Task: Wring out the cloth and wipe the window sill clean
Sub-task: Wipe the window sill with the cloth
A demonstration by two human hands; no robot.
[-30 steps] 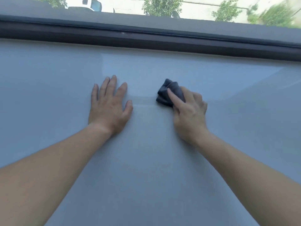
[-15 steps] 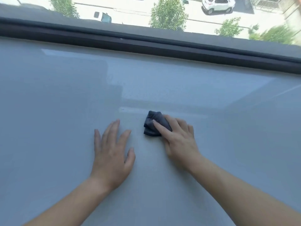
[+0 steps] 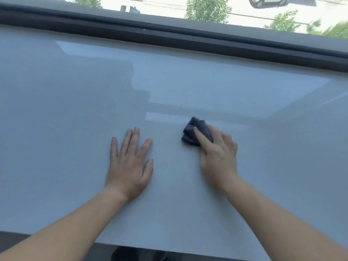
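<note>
The right hand (image 3: 218,157) had the dark cloth (image 3: 191,135) bunched under its fingers, index finger laid along the top and the others curled over it. The thumb was hidden. The cloth sat pressed on the pale window sill (image 3: 75,110), poking out just ahead of the knuckles. Left of that grip, apart from the cloth, the left hand (image 3: 130,166) lay flat, palm down, fingers spread. Far beyond the fingertips ran the dark window frame (image 3: 169,39), with trees (image 3: 207,10) outside.
</note>
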